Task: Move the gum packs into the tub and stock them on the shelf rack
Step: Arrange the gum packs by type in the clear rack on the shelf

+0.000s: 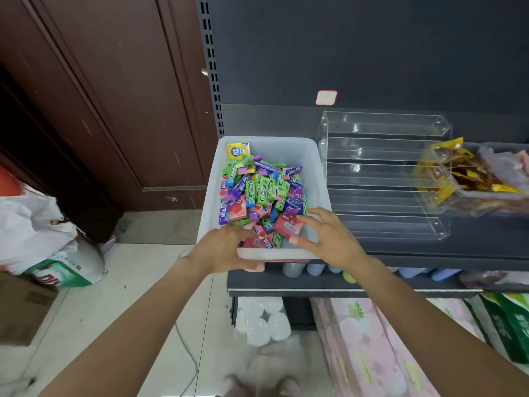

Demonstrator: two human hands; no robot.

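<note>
Stocking entry, gum section. One white tub (310,156) sits on the dark shelf (429,253), its near edge overhanging the shelf front; heaped inside are the gum packs (259,193), green, purple, red and one yellow, lying at all angles. Just beside it to the right stands the clear tiered rack (383,179), no packs on it.

Left hand (226,247): at the tub's near-left corner, thumb under the rim, fingers reaching over into the pile; whether they pinch a pack, I cannot tell. Right hand (323,233): fingers spread wide and relaxed, resting on a red pack (287,224) and the near wall, gripping nothing that I can see.

Step in hand, by my reading: picking packs out for the rack. Advice: steady the tub with the left hand, since the overhang could tip it. Gather packs of one colour, align them flat and facing one way, then slide them into a single tier rather than dropping them loose. A snack tray (486,193) sits at the rack's right.
</note>
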